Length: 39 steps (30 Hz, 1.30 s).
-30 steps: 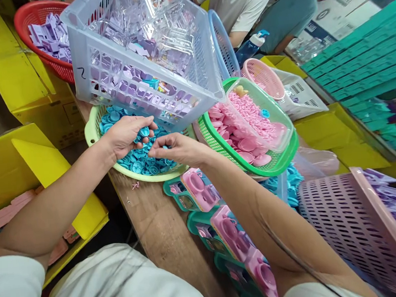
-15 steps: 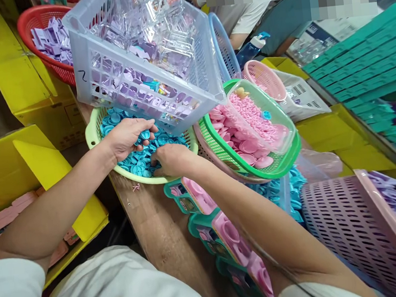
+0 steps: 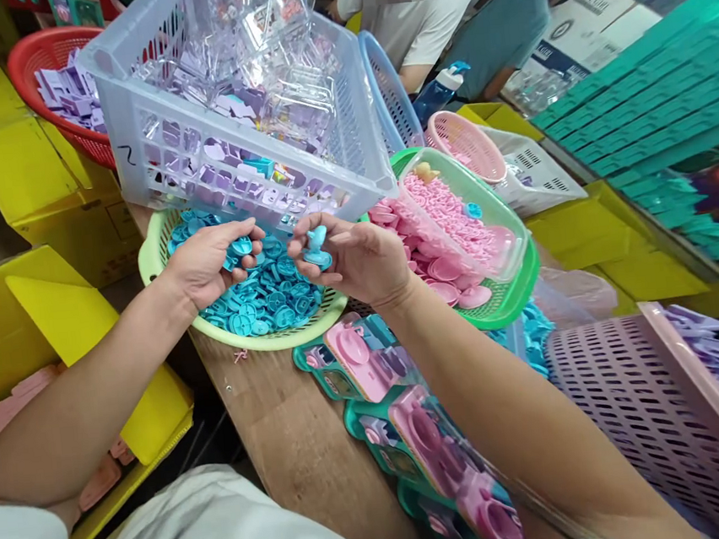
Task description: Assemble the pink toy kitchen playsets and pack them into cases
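Observation:
My left hand (image 3: 215, 258) is closed around small blue plastic pieces (image 3: 241, 246), round and lid-like, above a pale green basket (image 3: 153, 254). In my right hand (image 3: 355, 257) is a blue plastic piece (image 3: 316, 252) with a round base and a raised knob, held in curled fingers with the palm turned up. A heap of similar blue round parts (image 3: 257, 300) fills the basket under both hands. Just below my right wrist, pink and teal toy sets (image 3: 360, 350) stand in a row along the wooden table (image 3: 284, 412).
A clear crate (image 3: 248, 166) of purple parts and clear packaging overhangs the basket. A green basket (image 3: 520, 288) with pink pieces stands to the right, a pink basket (image 3: 607, 398) beyond it. Yellow cartons (image 3: 85, 330) flank the left. Two people sit across the table.
My right hand dipped into the blue parts, then came up and turned over with a blue piece in its fingers. My left hand keeps its hold; the view has shifted slightly.

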{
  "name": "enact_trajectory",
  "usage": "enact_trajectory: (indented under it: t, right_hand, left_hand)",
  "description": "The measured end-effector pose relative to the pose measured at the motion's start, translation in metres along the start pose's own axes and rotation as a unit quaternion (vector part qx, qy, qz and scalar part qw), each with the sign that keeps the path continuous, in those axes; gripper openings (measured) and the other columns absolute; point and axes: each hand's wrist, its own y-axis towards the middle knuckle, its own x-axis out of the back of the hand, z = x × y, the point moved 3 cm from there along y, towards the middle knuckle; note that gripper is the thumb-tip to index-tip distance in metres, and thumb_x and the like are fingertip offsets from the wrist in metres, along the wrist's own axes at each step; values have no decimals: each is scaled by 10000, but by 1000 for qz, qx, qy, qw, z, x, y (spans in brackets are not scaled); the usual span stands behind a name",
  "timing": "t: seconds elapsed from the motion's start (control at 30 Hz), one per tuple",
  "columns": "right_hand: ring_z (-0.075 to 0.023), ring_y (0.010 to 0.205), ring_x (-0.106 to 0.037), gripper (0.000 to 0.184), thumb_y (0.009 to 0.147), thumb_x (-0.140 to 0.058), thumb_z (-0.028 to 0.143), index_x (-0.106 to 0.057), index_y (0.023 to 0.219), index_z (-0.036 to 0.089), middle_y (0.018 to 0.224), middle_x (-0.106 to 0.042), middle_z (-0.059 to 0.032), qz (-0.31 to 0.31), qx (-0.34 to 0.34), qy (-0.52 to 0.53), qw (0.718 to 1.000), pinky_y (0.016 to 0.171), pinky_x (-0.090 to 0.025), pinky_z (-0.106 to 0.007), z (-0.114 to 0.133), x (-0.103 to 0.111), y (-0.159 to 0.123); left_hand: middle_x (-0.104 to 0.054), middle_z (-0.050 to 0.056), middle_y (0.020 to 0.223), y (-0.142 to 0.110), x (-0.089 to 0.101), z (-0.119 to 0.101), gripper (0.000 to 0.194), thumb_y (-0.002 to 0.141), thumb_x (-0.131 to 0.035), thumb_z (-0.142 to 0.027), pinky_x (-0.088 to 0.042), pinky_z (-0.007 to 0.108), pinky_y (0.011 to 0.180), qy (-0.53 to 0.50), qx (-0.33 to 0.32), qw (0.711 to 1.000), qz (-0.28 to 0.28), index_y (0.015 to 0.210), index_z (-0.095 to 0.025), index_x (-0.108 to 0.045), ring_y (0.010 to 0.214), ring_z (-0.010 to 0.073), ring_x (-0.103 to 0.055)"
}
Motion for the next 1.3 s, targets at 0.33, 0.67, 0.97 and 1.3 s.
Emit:
enact_trajectory:
  t: [0.33, 0.67, 0.97, 1.3]
  right_hand:
    - [-259, 886, -692, 251, 929, -593, 294, -755, 1022, 127, 933, -747, -160, 109, -163, -704, 682, 680, -466, -300, -17, -57, 6]
    - [-222, 909, -684, 223, 894, -649, 263, -763, 1044, 145, 970, -753, -96, -68, -49, -641, 763, 779, -485, -296, 5, -46, 1]
    - [-166, 899, -659, 311, 988, -554, 423, -725, 1087, 184, 1004, -733, -58, -464, 147, -441, 754, 837, -492, -281, -39, -94, -238]
    - [-228, 957, -642, 299, 960, -621, 394, -730, 1163, 204, 978, -699, -93, -596, -186, -494, 606, 837, -474, -327, -203, -143, -383]
  left_hand:
    - [-548, -8, 610, 0, -2, -1, 196, 865, -695, -229, -292, 130, 372, 17, -7, 1000, 3, 741, -112, -599, 442, 42, -482]
    - [-531, -33, 612, -1, -8, -10, 251, 996, -526, -203, -260, 142, 412, 140, -47, 989, 8, 759, -129, -563, 478, 16, -447]
    - [-562, -69, 603, -39, -35, -12, 241, 813, -714, -409, -349, 213, 451, 372, -371, 847, 79, 769, -186, -633, 502, 52, -483]
    - [-730, 83, 923, -114, -125, 238, 278, 989, -443, -357, -491, 300, 702, 594, -400, 438, 543, 1012, -173, -650, 796, 200, -672]
